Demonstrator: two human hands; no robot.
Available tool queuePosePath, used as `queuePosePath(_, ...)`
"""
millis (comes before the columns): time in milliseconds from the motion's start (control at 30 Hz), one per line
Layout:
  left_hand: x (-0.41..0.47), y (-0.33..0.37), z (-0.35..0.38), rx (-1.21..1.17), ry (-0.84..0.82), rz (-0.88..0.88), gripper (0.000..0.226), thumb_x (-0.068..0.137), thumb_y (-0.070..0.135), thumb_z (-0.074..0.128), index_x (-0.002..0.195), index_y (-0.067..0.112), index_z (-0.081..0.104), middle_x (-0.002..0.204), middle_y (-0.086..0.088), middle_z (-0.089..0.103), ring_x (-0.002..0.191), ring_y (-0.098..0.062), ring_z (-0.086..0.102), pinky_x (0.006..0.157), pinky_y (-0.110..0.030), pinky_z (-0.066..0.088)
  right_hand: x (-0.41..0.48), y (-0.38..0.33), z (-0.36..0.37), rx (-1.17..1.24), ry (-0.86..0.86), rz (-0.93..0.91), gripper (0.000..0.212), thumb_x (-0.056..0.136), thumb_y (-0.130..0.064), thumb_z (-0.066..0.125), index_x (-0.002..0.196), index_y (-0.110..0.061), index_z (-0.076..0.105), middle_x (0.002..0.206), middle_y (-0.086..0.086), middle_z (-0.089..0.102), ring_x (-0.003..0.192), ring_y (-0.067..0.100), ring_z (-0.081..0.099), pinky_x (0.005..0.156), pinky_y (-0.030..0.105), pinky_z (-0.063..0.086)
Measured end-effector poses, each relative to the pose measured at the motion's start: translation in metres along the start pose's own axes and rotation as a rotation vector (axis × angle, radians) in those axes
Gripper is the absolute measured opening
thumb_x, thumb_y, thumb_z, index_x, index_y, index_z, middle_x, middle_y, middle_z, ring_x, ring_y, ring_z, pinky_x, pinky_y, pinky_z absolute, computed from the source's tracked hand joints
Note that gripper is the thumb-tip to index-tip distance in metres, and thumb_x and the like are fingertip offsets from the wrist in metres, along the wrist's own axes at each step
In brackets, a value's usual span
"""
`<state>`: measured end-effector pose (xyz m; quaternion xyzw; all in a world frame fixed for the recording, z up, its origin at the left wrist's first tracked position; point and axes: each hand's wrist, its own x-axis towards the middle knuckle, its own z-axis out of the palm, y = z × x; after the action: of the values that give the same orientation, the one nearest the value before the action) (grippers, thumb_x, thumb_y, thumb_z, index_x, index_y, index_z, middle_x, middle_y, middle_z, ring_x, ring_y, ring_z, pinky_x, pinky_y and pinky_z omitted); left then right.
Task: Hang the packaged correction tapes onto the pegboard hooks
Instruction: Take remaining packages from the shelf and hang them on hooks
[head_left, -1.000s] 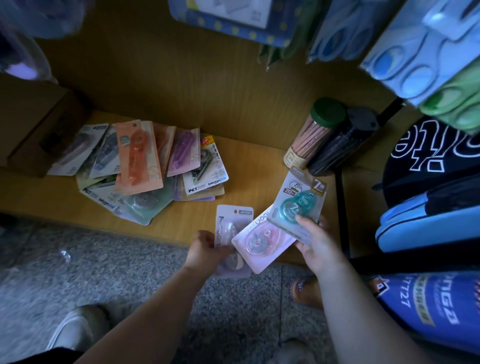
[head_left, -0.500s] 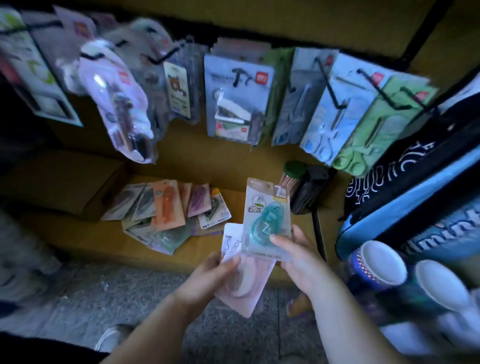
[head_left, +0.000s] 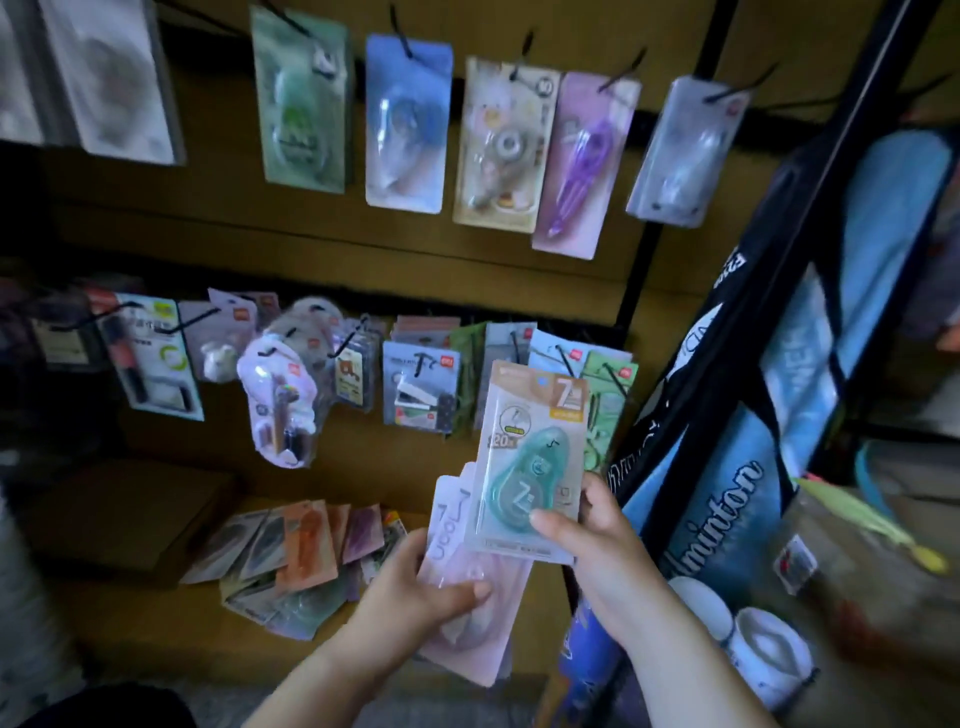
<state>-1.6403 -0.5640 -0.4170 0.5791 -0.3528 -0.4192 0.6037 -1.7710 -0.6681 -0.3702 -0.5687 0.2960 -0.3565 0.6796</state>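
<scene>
Since half a second ago the view is tilting higher up the wall, so an upper row of hanging packs is coming into sight, and the teal pack (head_left: 530, 457) is sitting higher in front of the lower row. The right hand (head_left: 592, 540) is gripping this pack by its bottom corner, thumb pressing on the clear plastic front, fingers wrapping behind. It is a flat card with rounded corners, a tan top band and a smooth clear bubble moulded over a teardrop-shaped teal tape case. It is standing nearly upright, not yet on any hook.

The left hand (head_left: 415, 592) is clasping the pink packs (head_left: 467, 623), thumb lying across their glossy front; these are pale cards partly tucked behind the teal one and slanting down to the right.

On the brown board (head_left: 363, 249), thin black wire hooks (head_left: 618, 73) are carrying the upper row: a green pack (head_left: 304, 104), a blue pack (head_left: 405, 124), a cream one with a round grey wheel (head_left: 501, 145), a lilac one with a slender purple case (head_left: 582, 161) and a pale grey one (head_left: 680, 150). All are blurred.

Lower left, a loose pile of packs (head_left: 296, 556) is lying fanned out on the wooden shelf (head_left: 156, 613), well apart from both hands. At right, a tall blue and black bag (head_left: 727, 519) with shiny fabric is leaning beside the rack.
</scene>
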Motion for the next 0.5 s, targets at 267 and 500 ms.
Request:
queuePosePath(267, -0.005, 0.100, 0.000, 0.017, 0.070, 0.141, 0.034, 0.067, 0.015, 0.080, 0.090, 0.023, 0.056, 0.092, -0.002, 0.070, 0.083, -0.016, 0.067, 0.065, -0.025, 0.053, -0.007, -0.087, 0.008, 0.073, -0.025, -0.192, 0.036, 0.070, 0.004, 0.068, 0.098, -0.016, 0.057, 0.095, 0.003, 0.069, 0.093, 0.018, 0.064, 0.083, 0.028, 0.049)
queuePosePath(500, 0.000, 0.168, -0.004, 0.106, 0.107, 0.305, 0.052, 0.040, 0.029, 0.076, 0.089, 0.020, 0.060, 0.077, 0.003, 0.070, 0.074, -0.012, 0.065, 0.060, -0.022, 0.048, -0.009, -0.157, 0.011, -0.019, -0.016, -0.300, 0.020, 0.085, 0.002, 0.054, 0.097, -0.014, 0.057, 0.086, 0.003, 0.068, 0.071, 0.016, 0.064, 0.048, 0.023, 0.049)
